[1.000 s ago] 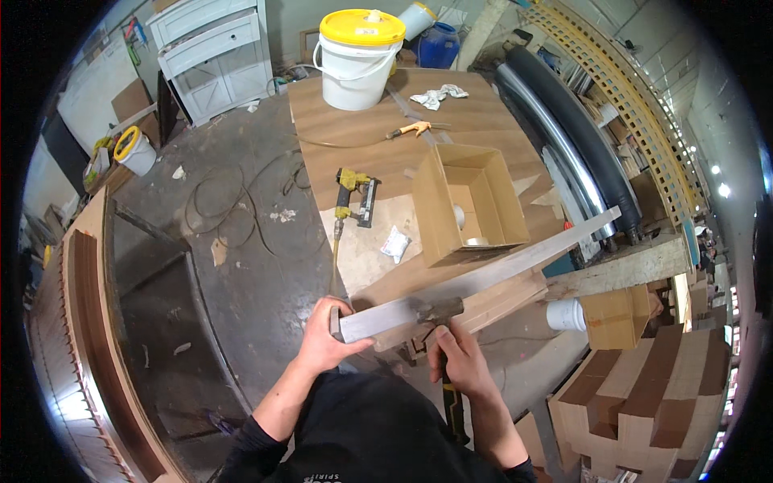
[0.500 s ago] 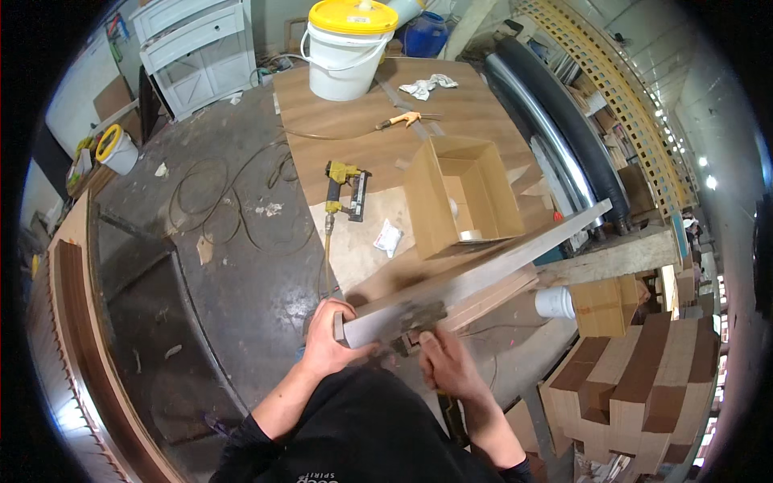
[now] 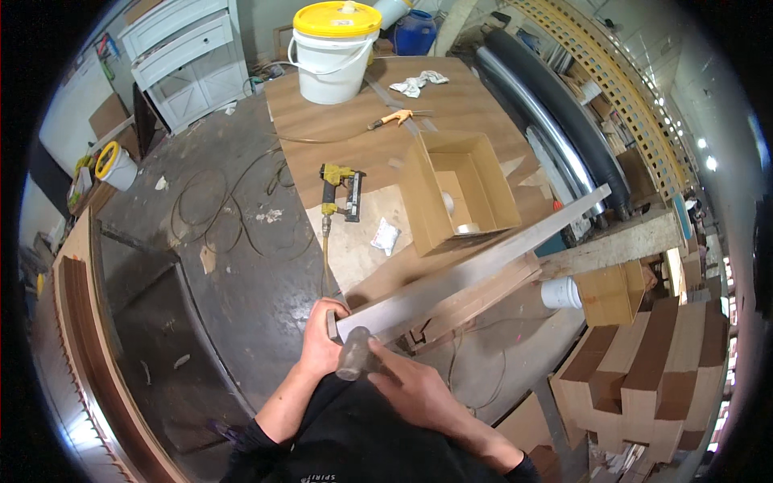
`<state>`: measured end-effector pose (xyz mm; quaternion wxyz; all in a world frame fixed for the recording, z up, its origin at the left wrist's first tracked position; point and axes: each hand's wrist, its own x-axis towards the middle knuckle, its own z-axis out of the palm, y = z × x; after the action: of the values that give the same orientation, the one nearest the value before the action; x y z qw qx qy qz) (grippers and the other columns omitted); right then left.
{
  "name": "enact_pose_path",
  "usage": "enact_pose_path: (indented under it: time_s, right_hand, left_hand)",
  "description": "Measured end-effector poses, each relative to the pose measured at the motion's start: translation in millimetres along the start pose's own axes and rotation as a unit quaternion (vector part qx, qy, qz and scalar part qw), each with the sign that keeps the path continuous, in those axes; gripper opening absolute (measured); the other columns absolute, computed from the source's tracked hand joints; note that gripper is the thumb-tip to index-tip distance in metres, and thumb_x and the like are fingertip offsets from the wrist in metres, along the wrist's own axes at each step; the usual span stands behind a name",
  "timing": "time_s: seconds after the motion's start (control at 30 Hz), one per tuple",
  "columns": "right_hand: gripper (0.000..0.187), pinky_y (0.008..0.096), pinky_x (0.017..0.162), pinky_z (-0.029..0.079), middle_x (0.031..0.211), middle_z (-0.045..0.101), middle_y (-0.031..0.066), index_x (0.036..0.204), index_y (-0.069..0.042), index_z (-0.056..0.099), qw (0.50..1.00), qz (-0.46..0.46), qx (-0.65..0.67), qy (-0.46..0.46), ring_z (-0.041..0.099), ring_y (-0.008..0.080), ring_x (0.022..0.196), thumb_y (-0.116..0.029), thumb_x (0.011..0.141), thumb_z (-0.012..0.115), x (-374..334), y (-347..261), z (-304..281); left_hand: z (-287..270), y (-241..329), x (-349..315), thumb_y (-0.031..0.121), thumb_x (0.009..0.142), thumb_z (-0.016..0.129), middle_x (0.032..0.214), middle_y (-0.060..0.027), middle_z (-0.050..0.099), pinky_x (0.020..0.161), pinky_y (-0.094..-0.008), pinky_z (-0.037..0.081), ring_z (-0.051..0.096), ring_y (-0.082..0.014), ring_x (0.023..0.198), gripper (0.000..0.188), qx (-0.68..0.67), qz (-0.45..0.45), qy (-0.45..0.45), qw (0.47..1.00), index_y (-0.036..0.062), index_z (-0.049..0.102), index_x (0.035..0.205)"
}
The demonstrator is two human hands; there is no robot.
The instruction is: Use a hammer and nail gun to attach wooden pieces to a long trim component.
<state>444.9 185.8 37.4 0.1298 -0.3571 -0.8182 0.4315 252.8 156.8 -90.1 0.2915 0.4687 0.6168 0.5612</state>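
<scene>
A long pale grey board (image 3: 483,263) runs slantwise from near my body toward the far right, over the table edge. My left hand (image 3: 320,344) is wrapped round its near end. In my right hand (image 3: 412,388) is a hammer, its blocky grey hammer head (image 3: 353,354) beside the board's near end, close to my left hand. Whether the head touches the board I cannot tell; most of the handle is hidden by my fingers. Beneath the board lies a light brown wooden piece (image 3: 483,304).
On the brown tabletop (image 3: 322,113) stand an open cardboard box (image 3: 431,201), a yellow nail gun (image 3: 341,193), a small white packet (image 3: 385,237), an orange air blow gun (image 3: 394,119), and a white bucket (image 3: 332,74). Stacked cartons (image 3: 636,386) are at right; a hose (image 3: 229,201) coils on the floor.
My right hand has brought the hammer leftward along the board to its near end. My left hand keeps its hold there. The view has shifted slightly.
</scene>
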Motion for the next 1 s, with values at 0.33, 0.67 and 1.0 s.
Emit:
enact_pose_path:
  time_s: [0.33, 0.67, 1.0]
  right_hand:
    - [0.056, 0.0414, 0.077, 0.057, 0.108, 0.07, 0.0229, 0.14, -0.003, 0.055, 0.99, 0.001, -0.06, 0.127, 0.071, 0.036, 0.094, -0.014, 0.088, 0.074, -2, 3, -2]
    - [0.058, 0.0407, 0.075, 0.058, 0.107, 0.071, 0.0196, 0.141, -0.009, 0.055, 0.989, -0.023, -0.047, 0.137, 0.072, 0.0336, 0.092, -0.016, 0.087, 0.076, -2, -8, -6]
    - [0.052, 0.0383, 0.085, 0.058, 0.12, 0.069, 0.018, 0.136, -0.006, 0.059, 0.97, 0.057, -0.04, 0.232, 0.07, 0.0318, 0.106, -0.012, 0.087, 0.075, -4, 3, -16]
  left_hand:
    - [2, -2, -2, 0.013, 0.063, 0.088, 0.097, -0.0128, 0.06, 0.083, -0.0382, 0.048, 0.06, -0.0282, 0.091, 0.052, 0.042, 0.02, 0.003, 0.999, 0.0059, 0.052, 0.099]
    - [4, 3, 0, 0.013, 0.064, 0.087, 0.098, -0.0138, 0.059, 0.082, -0.037, 0.048, 0.06, -0.0278, 0.089, 0.051, 0.02, 0.016, 0.011, 1.0, 0.0056, 0.051, 0.099]
    - [-1, 17, 2, 0.013, 0.062, 0.088, 0.098, -0.0137, 0.059, 0.082, -0.0373, 0.049, 0.06, -0.0277, 0.089, 0.053, 0.064, 0.023, -0.004, 0.998, 0.0058, 0.051, 0.099]
